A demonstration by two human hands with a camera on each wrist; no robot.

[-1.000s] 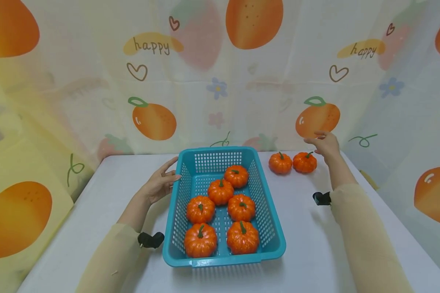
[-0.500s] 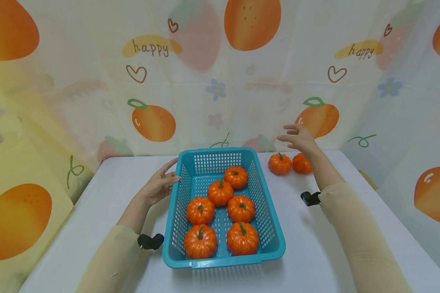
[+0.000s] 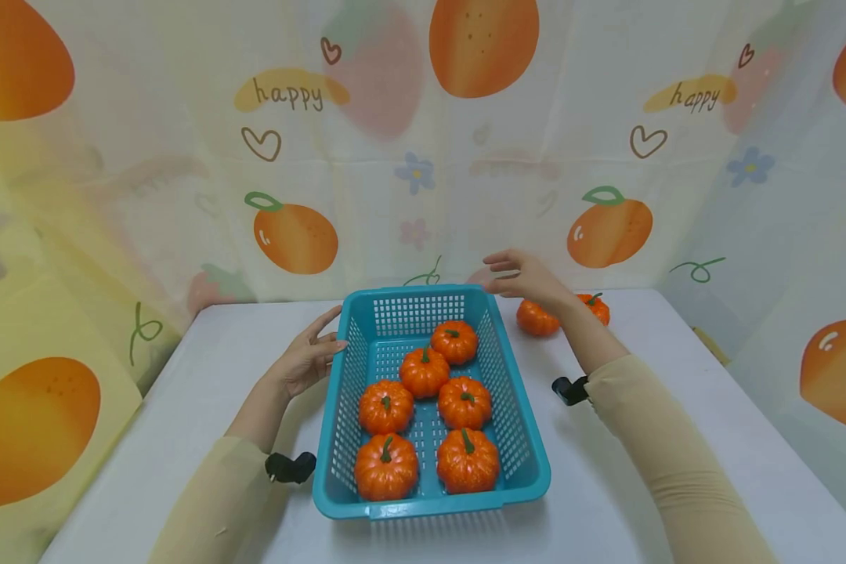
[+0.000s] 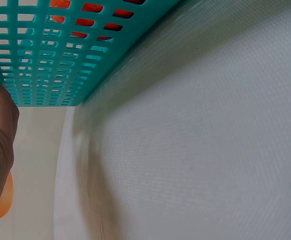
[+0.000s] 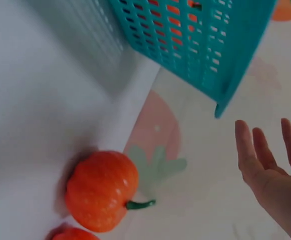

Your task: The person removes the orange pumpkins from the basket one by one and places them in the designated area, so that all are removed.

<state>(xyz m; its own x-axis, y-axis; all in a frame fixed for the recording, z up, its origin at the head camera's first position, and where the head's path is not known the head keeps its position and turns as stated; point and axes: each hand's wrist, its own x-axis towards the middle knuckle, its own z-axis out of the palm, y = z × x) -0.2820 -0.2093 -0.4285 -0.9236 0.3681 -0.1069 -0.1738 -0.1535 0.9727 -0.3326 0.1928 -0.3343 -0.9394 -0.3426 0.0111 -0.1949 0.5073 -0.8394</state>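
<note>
A turquoise plastic basket (image 3: 541,470) with perforated walls sits mid-table and holds several small orange pumpkins (image 3: 424,373) with green stems. At its left rim is my left hand (image 3: 303,359), fingers spread and touching the edge. The left wrist view shows part of this hand (image 4: 0,115) beside the perforated wall. My right hand (image 3: 525,278) is raised by the basket's far right corner, its fingers extended and holding nothing. Under the right forearm, two more pumpkins lie on the table: one pumpkin (image 3: 536,319) nearer the basket and another pumpkin (image 3: 598,310), both partly hidden.
A white cloth covers the table (image 3: 606,470). Behind it hangs a pale curtain (image 3: 465,196) printed with fruit, hearts and flowers, which continues along both sides. A black wrist camera (image 3: 571,390) shows on the right arm and another black wrist camera (image 3: 291,468) on the left.
My right hand has moved left, from above the loose pumpkins to the basket's far right corner. The left hand, basket and pumpkins have stayed in place.
</note>
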